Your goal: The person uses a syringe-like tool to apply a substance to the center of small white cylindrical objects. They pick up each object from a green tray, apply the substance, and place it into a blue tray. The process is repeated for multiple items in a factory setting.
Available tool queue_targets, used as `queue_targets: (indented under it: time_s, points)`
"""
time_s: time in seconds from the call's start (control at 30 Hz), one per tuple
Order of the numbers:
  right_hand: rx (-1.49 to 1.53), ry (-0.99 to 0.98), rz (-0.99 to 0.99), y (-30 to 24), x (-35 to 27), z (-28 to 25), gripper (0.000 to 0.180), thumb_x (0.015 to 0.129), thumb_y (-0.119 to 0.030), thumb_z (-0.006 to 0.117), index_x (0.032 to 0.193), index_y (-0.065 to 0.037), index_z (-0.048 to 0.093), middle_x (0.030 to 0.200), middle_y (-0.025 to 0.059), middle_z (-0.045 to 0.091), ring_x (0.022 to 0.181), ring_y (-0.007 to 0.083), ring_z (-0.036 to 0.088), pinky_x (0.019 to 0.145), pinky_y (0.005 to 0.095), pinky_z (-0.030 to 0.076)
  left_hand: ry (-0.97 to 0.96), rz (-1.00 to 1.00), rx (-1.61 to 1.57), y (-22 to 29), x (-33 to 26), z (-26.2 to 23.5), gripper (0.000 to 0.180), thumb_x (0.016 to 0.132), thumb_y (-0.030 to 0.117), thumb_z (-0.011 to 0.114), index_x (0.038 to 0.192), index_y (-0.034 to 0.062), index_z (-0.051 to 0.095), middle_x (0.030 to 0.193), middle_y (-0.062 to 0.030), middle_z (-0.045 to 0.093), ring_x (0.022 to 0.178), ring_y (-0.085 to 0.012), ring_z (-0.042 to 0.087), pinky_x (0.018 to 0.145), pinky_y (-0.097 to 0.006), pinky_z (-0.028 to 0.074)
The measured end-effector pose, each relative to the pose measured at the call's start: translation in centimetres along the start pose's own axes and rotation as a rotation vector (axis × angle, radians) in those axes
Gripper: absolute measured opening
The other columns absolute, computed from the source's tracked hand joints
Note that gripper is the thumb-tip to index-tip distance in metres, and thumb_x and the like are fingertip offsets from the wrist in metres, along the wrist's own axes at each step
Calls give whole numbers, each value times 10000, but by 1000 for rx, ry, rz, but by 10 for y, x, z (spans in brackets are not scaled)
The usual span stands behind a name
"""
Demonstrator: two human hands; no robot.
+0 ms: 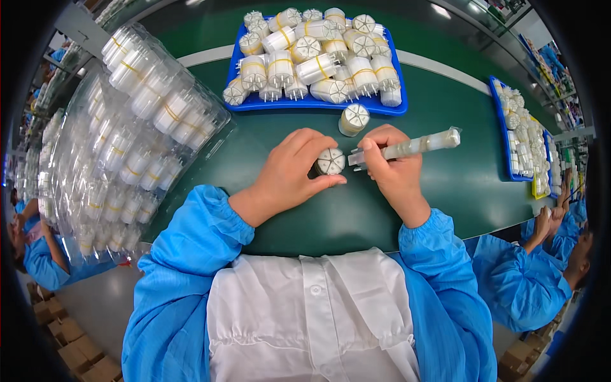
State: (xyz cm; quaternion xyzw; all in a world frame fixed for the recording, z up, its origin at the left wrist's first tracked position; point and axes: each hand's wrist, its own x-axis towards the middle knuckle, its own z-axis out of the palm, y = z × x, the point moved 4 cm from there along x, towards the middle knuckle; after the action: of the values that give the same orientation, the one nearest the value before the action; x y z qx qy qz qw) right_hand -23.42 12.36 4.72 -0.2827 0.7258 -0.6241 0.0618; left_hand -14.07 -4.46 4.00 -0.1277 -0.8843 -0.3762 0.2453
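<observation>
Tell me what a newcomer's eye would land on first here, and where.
Probably the blue tray, heaped with white yellow-banded cylinders, at the top centre of the green table. Next might come the clear plastic trays at left, then, near the middle, the translucent tube in the right hand beside the white-topped cylinder in the left hand.

over the green table [267,223], the left hand [287,167] holds a round part [331,161] with white top. just beside it, the right hand [398,170] holds a pale tube-like tool [417,146]. farther away, a blue tray [286,105] carries many white cylinders [306,49], and at the left lie clear plastic trays [218,118] with more.
</observation>
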Motion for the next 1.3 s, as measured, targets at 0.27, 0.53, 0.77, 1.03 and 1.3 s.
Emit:
queue_targets:
  time_s: [0.27,0.53,0.77,1.03,1.3]
  points:
    - [-109,-12,-248,-9,-2,7,132,850,-29,737,788,-13,622,766,91,636,661,208,593,584,340,467,-1,-18,4,5,1,5,564,682,261,913,1106,28,622,1026,-122,615,863,-289,620,697,-371,537]
    - [-188,-47,-263,-9,-5,16,146,852,-41,736,784,-19,610,744,85,582,647,229,572,566,365,449,17,-30,31,6,-2,4,533,677,196,916,1095,28,630,1017,-119,597,827,-276,617,657,-360,522]
    - [-251,-40,-286,-5,-10,12,112,837,-76,742,833,-60,631,792,103,595,700,287,599,635,382,498,-31,-15,46,10,0,5,464,743,163,845,1123,25,619,1056,-173,586,956,-378,599,814,-459,513]
    - [-265,-40,-328,-13,-11,9,195,937,-211,662,848,-75,555,847,101,534,626,344,575,553,458,455,-46,-107,8,13,1,15,491,685,40,830,1126,17,613,1011,-156,542,896,-331,578,728,-404,485]
    - [-210,-56,-288,-7,-9,14,216,921,-213,679,847,-58,548,837,85,541,594,317,571,539,442,451,-84,-127,40,14,2,11,488,676,51,842,1117,29,634,982,-126,507,843,-286,553,684,-379,465]
